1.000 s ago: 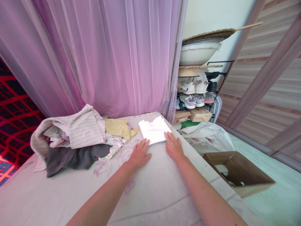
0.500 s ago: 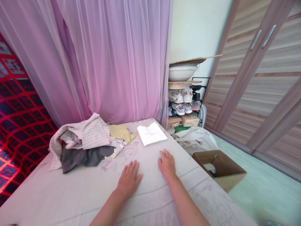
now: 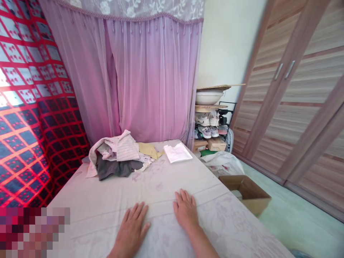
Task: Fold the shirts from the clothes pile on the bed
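Observation:
My left hand lies palm down on a pale floral sheet, fingers stretched and thumb apart, holding nothing. To its right, my right hand rests flat on the same sheet, also empty with its fingers spread. Beyond both hands, a folded white piece, cloth or paper, lies near the far right corner. A heap of clothes is at the far left: a striped pink garment, a dark grey one and a yellow one.
Purple curtains hang behind the far edge, and a red-and-dark checked drape on the left. An open cardboard box and a white plastic bag sit on the floor at right. Behind them stand a shoe rack and wooden wardrobe.
Both hands have slid back toward me over the sheet, still flat. The camera view has tilted up, showing more curtain. The clothes and the white piece stay put on the sheet.

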`<action>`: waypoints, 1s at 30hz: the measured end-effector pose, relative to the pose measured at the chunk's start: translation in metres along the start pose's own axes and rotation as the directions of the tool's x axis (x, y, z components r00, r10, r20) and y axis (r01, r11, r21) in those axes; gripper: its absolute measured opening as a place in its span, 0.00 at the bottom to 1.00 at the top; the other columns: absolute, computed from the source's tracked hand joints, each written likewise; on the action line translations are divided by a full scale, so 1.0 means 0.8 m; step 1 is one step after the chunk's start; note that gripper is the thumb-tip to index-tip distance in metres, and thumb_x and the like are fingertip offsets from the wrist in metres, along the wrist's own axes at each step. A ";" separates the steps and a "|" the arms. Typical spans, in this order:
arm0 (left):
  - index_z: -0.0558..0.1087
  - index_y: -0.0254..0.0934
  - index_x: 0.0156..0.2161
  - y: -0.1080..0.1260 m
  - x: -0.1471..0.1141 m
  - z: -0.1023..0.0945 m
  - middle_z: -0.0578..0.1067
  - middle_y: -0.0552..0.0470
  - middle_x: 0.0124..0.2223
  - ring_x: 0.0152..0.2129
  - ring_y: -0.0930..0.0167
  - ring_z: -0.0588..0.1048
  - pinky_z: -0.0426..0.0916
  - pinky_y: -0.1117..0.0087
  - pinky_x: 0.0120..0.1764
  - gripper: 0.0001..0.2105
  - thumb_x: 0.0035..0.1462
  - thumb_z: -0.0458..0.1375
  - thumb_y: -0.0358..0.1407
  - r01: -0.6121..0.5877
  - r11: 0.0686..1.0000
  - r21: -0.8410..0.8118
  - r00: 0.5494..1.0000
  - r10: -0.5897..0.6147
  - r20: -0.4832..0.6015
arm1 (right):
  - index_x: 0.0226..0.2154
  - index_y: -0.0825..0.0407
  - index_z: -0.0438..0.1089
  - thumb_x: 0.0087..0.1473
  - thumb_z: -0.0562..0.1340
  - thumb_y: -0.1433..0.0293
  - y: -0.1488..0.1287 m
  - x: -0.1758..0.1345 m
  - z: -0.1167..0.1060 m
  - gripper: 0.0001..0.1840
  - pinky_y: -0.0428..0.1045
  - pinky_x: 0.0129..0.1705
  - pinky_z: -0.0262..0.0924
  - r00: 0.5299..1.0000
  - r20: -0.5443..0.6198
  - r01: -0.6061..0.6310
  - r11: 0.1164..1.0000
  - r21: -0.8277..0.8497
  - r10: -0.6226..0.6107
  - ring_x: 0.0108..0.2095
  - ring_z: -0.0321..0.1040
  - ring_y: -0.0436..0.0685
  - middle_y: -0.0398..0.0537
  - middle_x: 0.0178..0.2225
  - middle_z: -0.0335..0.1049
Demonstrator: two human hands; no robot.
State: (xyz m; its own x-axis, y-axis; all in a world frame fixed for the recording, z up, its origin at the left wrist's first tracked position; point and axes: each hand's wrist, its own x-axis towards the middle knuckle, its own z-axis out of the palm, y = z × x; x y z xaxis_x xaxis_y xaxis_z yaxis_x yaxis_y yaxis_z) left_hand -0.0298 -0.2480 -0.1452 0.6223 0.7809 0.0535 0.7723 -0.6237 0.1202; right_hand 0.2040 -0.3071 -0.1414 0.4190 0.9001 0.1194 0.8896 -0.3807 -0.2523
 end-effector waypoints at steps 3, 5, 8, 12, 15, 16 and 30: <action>0.56 0.45 0.63 -0.014 -0.036 -0.007 0.55 0.52 0.65 0.62 0.61 0.53 0.49 0.52 0.61 0.28 0.61 0.41 0.51 0.075 0.997 -0.001 0.997 -0.075 0.008 | 0.58 0.48 0.62 0.59 0.48 0.64 0.002 -0.010 -0.006 0.25 0.62 0.62 0.39 1.000 -0.008 0.001 1.000 -0.027 -0.001 0.63 0.48 0.61 0.51 0.62 0.54; 0.57 0.44 0.63 -0.018 -0.053 -0.012 0.55 0.52 0.65 0.63 0.62 0.53 0.48 0.52 0.62 0.27 0.61 0.41 0.50 0.122 0.993 -0.008 0.993 -0.122 0.005 | 0.57 0.48 0.62 0.60 0.48 0.64 0.002 -0.016 -0.006 0.25 0.62 0.61 0.40 1.000 -0.020 0.003 0.999 -0.045 -0.004 0.62 0.49 0.61 0.52 0.62 0.55; 0.58 0.43 0.62 -0.016 -0.068 -0.018 0.56 0.51 0.65 0.62 0.62 0.53 0.48 0.52 0.62 0.27 0.62 0.42 0.49 0.157 0.987 -0.019 0.987 -0.157 -0.014 | 0.56 0.48 0.64 0.60 0.48 0.64 0.004 -0.023 -0.004 0.24 0.61 0.61 0.41 0.999 -0.047 0.015 0.997 -0.071 -0.018 0.62 0.50 0.61 0.52 0.61 0.57; 0.59 0.42 0.62 -0.007 -0.072 -0.026 0.57 0.49 0.65 0.63 0.62 0.53 0.48 0.53 0.62 0.26 0.61 0.43 0.46 0.174 0.984 -0.034 0.985 -0.174 -0.013 | 0.55 0.47 0.65 0.60 0.48 0.64 0.005 -0.025 -0.004 0.23 0.61 0.60 0.43 0.997 -0.070 0.031 0.994 -0.106 -0.039 0.61 0.52 0.61 0.51 0.60 0.59; 0.60 0.41 0.62 -0.005 -0.073 -0.029 0.58 0.49 0.65 0.62 0.62 0.54 0.48 0.53 0.62 0.26 0.61 0.43 0.45 0.178 0.982 -0.064 0.984 -0.180 -0.015 | 0.55 0.49 0.65 0.60 0.48 0.64 0.006 -0.025 -0.004 0.24 0.61 0.59 0.44 0.996 -0.078 0.039 0.992 -0.123 -0.049 0.60 0.52 0.61 0.52 0.60 0.59; 0.60 0.41 0.62 -0.005 -0.073 -0.029 0.58 0.49 0.64 0.62 0.62 0.54 0.48 0.53 0.62 0.25 0.61 0.44 0.45 0.177 0.981 -0.074 0.984 -0.179 -0.021 | 0.55 0.49 0.65 0.60 0.47 0.64 0.006 -0.025 -0.004 0.24 0.61 0.59 0.44 0.995 -0.081 0.039 0.992 -0.124 -0.049 0.60 0.52 0.61 0.52 0.60 0.59; 0.63 0.39 0.59 -0.003 -0.079 -0.034 0.61 0.47 0.63 0.61 0.64 0.56 0.48 0.54 0.62 0.23 0.60 0.46 0.42 0.174 0.975 -0.135 0.981 -0.183 -0.057 | 0.54 0.49 0.65 0.60 0.48 0.64 0.004 -0.030 -0.013 0.23 0.59 0.58 0.44 0.996 -0.074 0.038 0.992 -0.121 -0.047 0.60 0.53 0.59 0.52 0.59 0.60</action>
State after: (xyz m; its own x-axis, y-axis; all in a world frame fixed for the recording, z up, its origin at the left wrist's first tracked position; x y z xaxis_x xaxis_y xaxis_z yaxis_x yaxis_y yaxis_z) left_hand -0.0741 -0.2949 -0.1217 0.4619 0.8826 0.0870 0.8448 -0.4677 0.2600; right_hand 0.1990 -0.3319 -0.1350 0.3891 0.8988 0.2017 0.9202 -0.3692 -0.1300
